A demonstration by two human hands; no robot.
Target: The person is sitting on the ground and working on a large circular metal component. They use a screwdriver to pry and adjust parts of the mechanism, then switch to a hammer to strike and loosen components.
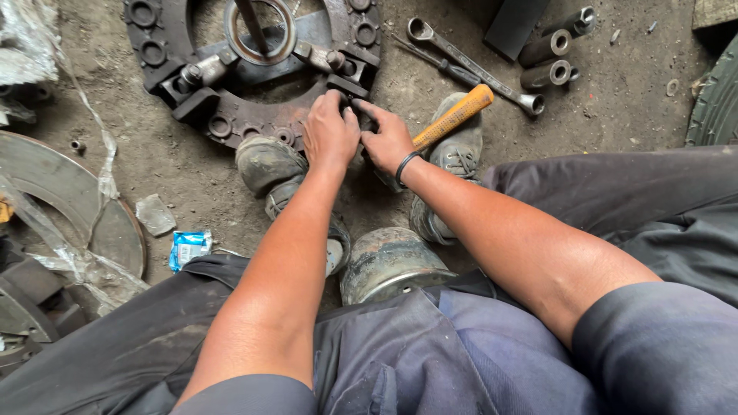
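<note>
Seated low over a dirt floor [192,177], knees spread, in dark grey work clothes. Both forearms reaching forward to the near rim of a rusty clutch plate [254,69] lying flat on the ground at the far middle.

Left hand [330,134] palm down, fingers curled over the plate's near edge, touching the metal; nothing seen gripped in it, and what lies beneath the fingertips hidden. Right hand [387,141] just beside it, thumb and fingers pinched toward the same spot on the rim, a dark band at the wrist; whether anything small sits between the fingers cannot be told. Hands almost touching each other.

Hammer [453,117] with an orange handle lying just behind the right hand, slanting up to the right across the right shoe [453,165]; not held. Left shoe [265,165] planted against the plate's near edge, under the left wrist.

Past the hammer, a long spanner [469,65] lying diagonally, with two short steel tubes [550,61] beyond it toward the far right. Tyre edge [719,100] at the right border.

Between the legs, close to the body, a dull round metal drum [392,261]. On the left, a large flat steel disc [84,207] draped with torn clear plastic, and a small blue packet [188,246] near it on the dirt.
</note>
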